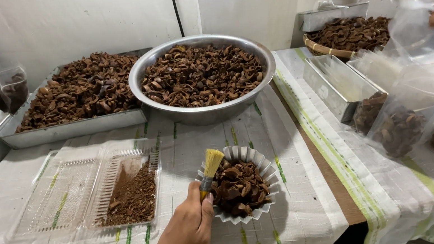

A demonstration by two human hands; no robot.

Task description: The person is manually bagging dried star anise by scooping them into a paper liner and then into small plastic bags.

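Striped woven cloth (288, 146); left hand (187, 231) grips bristly brush (209, 168) over fluted mould (256, 159).

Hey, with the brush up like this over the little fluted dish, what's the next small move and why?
Probably lower the brush into the fluted dish. The hand grips the handle with the bristles raised above the near rim, and the dish is heaped with brown shell pieces; the clear tray beside it already holds brown dust.
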